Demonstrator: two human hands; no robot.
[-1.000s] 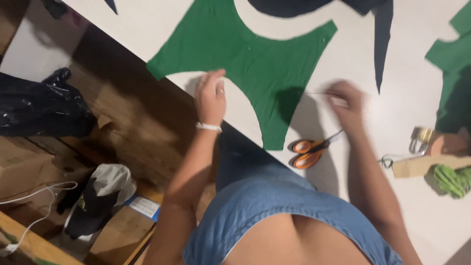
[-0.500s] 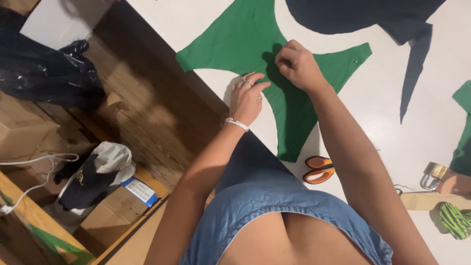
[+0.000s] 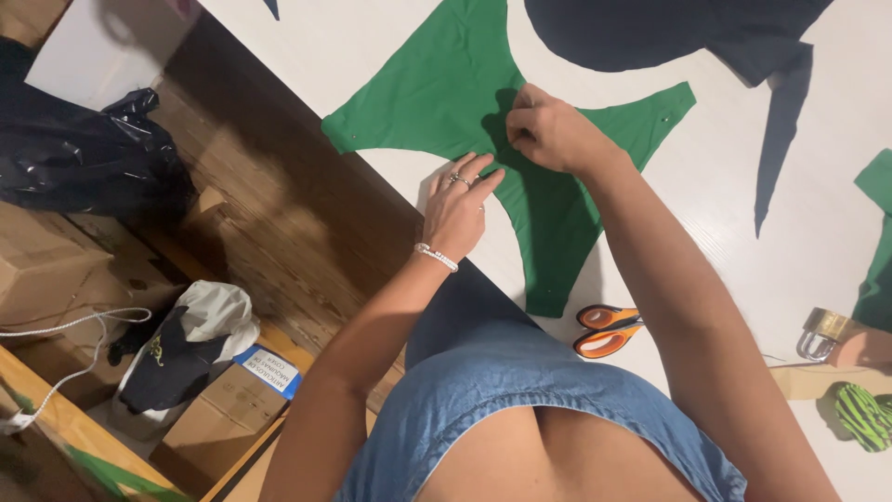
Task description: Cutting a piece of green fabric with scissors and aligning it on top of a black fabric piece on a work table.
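While both hands meet on it:
cloth: green, flat, curved cut edges
left hand: fingers together, pressing cloth's edge
right hand: pinching cloth, 1 o'clock of left

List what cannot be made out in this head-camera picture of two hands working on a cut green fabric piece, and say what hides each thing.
- Orange-handled scissors: blades hidden behind the right forearm.
- Right hand: curled on the cut green fabric piece; whatever its fingers pinch is too small to see.
- Dark navy fabric piece: cut off by the top edge.
- Brass padlock: partly hidden by an object near the right edge.
- Left hand: flat, palm side hidden.
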